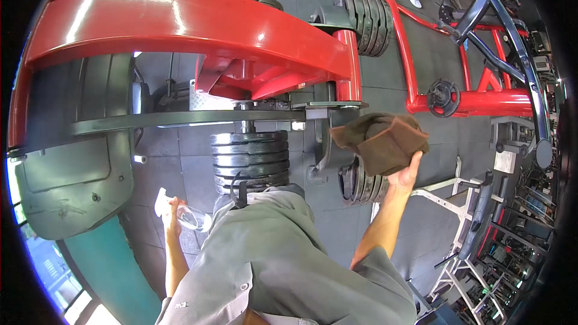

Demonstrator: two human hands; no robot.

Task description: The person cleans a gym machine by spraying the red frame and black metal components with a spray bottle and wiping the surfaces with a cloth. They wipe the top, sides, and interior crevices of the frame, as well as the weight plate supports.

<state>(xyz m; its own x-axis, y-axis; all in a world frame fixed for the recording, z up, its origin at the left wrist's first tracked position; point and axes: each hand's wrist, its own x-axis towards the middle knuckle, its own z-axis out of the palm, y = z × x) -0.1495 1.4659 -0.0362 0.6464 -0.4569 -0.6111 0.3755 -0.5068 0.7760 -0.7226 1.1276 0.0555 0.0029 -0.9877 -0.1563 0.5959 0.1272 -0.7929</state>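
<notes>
Evidently both hands are occupied, held well apart on either side of the grey shirt (271,259). Left hand (173,212): fingers curled around the neck of a clear spray bottle (194,219), its white head angled up and outward; whether a finger presses the trigger, cannot tell. Right hand (407,173): gripping a folded brown cloth (392,147) by its near edge, thumb showing, other fingers mostly hidden by the fabric. Cloth is raised just beside the end of the red frame (180,27), apparently not touching it. Bottle hangs out left, near the lower edge of the padded backrest (75,183).

Risks, as judged: loose folds of the cloth could snag on the metal bracket (330,106) if swung leftward. A one-sided hold could let the fabric droop or unfold. Bottle could slip should the fingers or plastic be wet; an unintended squeeze might send liquid onto the dark floor (158,174), leaving it slick. Stacked weight plates (251,159) sit close before the torso; leaning in carelessly risks a knock against them.
</notes>
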